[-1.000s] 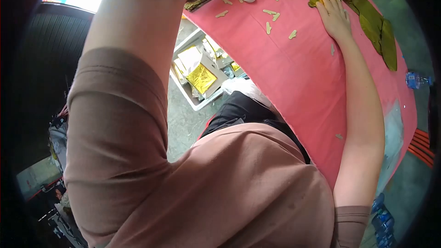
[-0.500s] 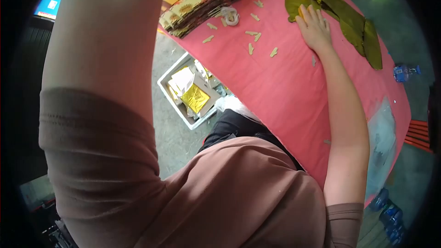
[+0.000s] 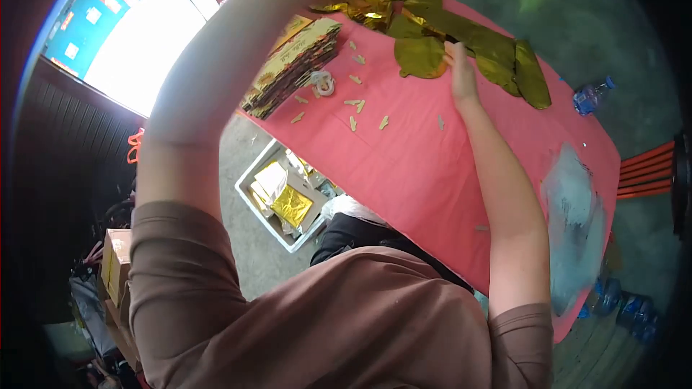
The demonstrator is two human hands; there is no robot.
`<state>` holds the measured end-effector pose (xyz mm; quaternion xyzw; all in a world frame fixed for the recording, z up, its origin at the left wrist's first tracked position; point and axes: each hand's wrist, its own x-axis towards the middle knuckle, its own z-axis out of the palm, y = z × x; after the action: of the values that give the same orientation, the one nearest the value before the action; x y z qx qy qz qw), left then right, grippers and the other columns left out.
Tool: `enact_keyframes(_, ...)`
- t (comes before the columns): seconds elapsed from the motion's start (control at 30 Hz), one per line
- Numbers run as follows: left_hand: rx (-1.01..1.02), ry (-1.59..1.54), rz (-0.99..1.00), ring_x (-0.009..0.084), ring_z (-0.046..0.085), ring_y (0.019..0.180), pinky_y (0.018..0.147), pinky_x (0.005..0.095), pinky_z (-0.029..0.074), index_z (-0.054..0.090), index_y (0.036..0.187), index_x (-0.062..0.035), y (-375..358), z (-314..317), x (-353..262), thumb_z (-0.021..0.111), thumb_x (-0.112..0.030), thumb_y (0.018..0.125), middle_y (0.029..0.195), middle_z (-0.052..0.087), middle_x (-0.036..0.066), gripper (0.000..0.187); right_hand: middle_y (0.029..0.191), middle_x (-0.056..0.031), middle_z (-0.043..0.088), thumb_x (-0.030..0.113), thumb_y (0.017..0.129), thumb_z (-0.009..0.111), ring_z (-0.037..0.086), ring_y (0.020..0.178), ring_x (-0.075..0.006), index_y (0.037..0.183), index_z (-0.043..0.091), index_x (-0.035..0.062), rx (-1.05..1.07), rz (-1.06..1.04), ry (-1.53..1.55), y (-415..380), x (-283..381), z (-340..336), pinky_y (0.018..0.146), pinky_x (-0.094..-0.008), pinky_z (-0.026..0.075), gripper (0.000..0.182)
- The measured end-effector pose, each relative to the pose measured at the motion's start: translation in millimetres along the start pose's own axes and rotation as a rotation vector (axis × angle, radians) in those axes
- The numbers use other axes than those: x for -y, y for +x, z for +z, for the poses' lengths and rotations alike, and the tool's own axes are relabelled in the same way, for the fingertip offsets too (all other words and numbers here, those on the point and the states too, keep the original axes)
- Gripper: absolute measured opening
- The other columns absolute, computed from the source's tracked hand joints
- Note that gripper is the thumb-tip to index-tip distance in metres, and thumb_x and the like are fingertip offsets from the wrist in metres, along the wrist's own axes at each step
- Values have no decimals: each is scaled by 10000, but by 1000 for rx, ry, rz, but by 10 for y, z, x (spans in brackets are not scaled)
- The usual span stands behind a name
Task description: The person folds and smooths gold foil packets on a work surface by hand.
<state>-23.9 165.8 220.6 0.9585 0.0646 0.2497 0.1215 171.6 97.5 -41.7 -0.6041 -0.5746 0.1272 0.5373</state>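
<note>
On the pink-covered table, my right hand (image 3: 463, 78) rests at the edge of a flat gold foil sheet (image 3: 419, 55), which looks like an uninflated foil balloon. The fingers are stretched out and touch the foil; its thumb side is partly hidden. More of the foil (image 3: 497, 72) spreads to the right in long flat shapes, and a crumpled shiny part (image 3: 367, 3) lies farther left. My left arm (image 3: 209, 79) reaches up and across the top of the view, blurred, with my left hand beyond the frame.
A stack of printed cards (image 3: 292, 65), a white ribbon roll (image 3: 324, 83) and several small pale clips (image 3: 353, 123) are on the pink table cover (image 3: 404, 180). A white bin (image 3: 249, 173) with gold packets stands on the floor. A plastic bottle (image 3: 587, 99) lies beyond the table edge.
My right hand has turned from lying flat onto its side at the foil. My left arm has swung right across the top. The whole view has shifted, showing a bright opening at upper left.
</note>
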Motion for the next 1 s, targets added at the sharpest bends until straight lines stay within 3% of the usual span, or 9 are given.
enact_keyframes(0.07,94,523,49,238,636,723,616,393,497,635,867,-108,-264,548,-242,620,-154,763,760,631,74,114,1192,-96,548,475,925,400,563,1050,-205,1214,518,53,32,643,868,36,527,-278,896,-346,410,525)
enact_keyframes(0.27,32,427,339,242,599,835,648,358,510,607,880,-105,-756,1647,-153,564,-139,763,860,586,62,129,765,-45,608,224,822,629,555,651,-120,768,607,45,259,462,466,76,533,-259,580,-253,432,188)
enact_keyframes(0.4,160,220,98,264,600,860,704,393,505,624,901,-118,-1030,1818,-27,571,-175,774,882,594,65,149,739,-33,606,133,808,636,542,607,-107,745,603,42,86,557,756,-42,459,-278,555,-244,435,116)
enact_keyframes(0.53,252,498,-221,287,548,1002,840,427,455,617,1023,-153,-1107,1733,913,587,-249,766,1035,579,121,276,878,-30,621,152,854,618,595,797,-131,908,595,57,170,605,877,-163,584,-323,747,-264,490,112)
enact_keyframes(0.6,75,511,-261,288,525,1072,906,441,416,575,1138,-152,-1099,1752,1329,530,-381,817,1118,565,127,397,947,-27,620,150,855,623,592,878,-140,953,600,54,218,632,830,-191,542,-322,791,-288,482,140)
enact_keyframes(0.7,197,587,-473,256,510,1148,941,404,409,547,1210,-136,-1030,1693,1305,484,-468,868,1230,549,93,481,1003,-31,615,155,865,610,588,925,-143,1011,598,47,268,563,824,-321,552,-294,813,-311,482,182)
enact_keyframes(0.73,246,646,-448,266,613,937,816,404,463,651,1035,-126,-1029,1550,996,480,-398,867,1023,647,117,363,1016,-32,613,159,867,607,588,935,-142,1026,597,45,254,564,797,-365,597,-336,823,-310,481,195)
enact_keyframes(0.77,392,537,-547,308,537,1118,937,460,404,614,1143,-170,-954,1587,1061,398,-500,871,1173,591,134,479,1028,-33,611,164,869,604,588,944,-141,1040,596,43,237,570,764,-448,635,-391,832,-308,481,208)
enact_keyframes(1.0,615,421,-780,306,534,1116,967,398,403,567,1206,-186,-526,1621,1006,454,-331,861,1198,574,130,391,1012,-60,609,216,889,573,611,876,-166,1134,558,57,108,700,688,-927,883,-994,793,-342,507,292)
